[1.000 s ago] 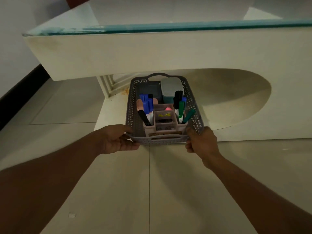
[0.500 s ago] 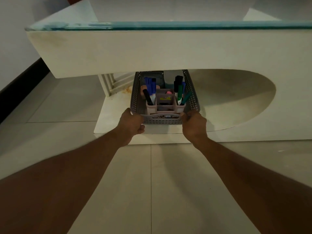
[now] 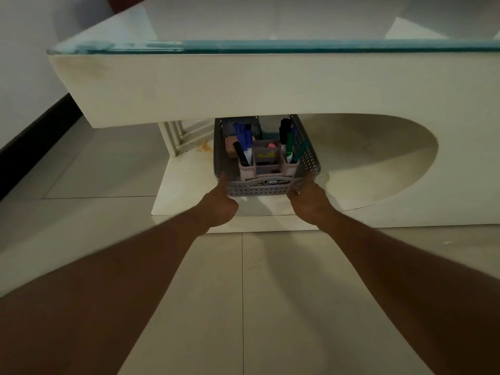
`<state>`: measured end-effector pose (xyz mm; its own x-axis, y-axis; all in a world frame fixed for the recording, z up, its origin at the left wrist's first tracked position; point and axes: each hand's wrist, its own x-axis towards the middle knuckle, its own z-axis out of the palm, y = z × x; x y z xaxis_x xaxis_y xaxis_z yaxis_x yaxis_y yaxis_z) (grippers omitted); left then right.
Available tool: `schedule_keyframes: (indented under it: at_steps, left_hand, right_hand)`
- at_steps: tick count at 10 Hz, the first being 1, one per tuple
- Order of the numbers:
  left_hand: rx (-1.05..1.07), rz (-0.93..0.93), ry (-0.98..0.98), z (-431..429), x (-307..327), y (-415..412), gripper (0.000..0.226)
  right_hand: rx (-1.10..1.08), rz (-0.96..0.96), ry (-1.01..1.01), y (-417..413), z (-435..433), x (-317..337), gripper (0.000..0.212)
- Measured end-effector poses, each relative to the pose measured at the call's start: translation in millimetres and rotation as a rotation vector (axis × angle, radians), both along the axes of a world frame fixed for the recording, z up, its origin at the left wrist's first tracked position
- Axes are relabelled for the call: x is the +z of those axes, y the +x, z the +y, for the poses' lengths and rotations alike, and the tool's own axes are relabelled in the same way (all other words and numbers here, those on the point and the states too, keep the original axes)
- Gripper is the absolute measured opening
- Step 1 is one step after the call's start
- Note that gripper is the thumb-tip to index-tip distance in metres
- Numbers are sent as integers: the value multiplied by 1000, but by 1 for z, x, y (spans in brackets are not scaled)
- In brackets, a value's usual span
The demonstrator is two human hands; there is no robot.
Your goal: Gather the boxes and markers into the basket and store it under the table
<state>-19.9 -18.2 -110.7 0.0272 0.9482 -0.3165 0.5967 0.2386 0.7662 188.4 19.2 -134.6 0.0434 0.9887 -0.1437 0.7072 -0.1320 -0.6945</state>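
Grey perforated plastic basket (image 3: 266, 182) of markers sits on the low white shelf under the glass-topped worktop (image 3: 270, 79), long axis running straight inward; left hand (image 3: 220, 203) and right hand (image 3: 308, 201) clamp its near corners, both equally close, basket dead ahead

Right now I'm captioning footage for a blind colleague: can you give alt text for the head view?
Two bare hands, left hand and right hand, hold the near corners of a grey basket of markers on the base under a white glass-topped table.
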Motion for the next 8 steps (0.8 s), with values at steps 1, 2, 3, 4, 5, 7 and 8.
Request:
schedule_keyframes:
  at_steps: [1,2,3,4,5,7,8]
  left_hand:
    - [8,8,-12,2,0,-2,89]
    - [19,6,-31,2,0,2,92]
    - [49,-16,-82,0,5,4,95]
    - [83,-56,-115,-1,4,4,101]
    - [90,-91,-96,-4,6,3,102]
    - [-106,472,92,-19,10,3,97]
    - [-191,943,326,-29,7,9,79]
  right_hand:
    - [30,12,-3,2,-2,0,61]
    - [44,12,-16,3,-5,2,61]
    - [79,-26,-33,3,-9,4,65]
    - [104,-39,-55,5,-10,4,77]
    - [137,-19,-75,8,-15,1,93]
    - [210,-59,-56,10,-32,-7,100]
    - [217,-124,1,14,-37,-12,97]
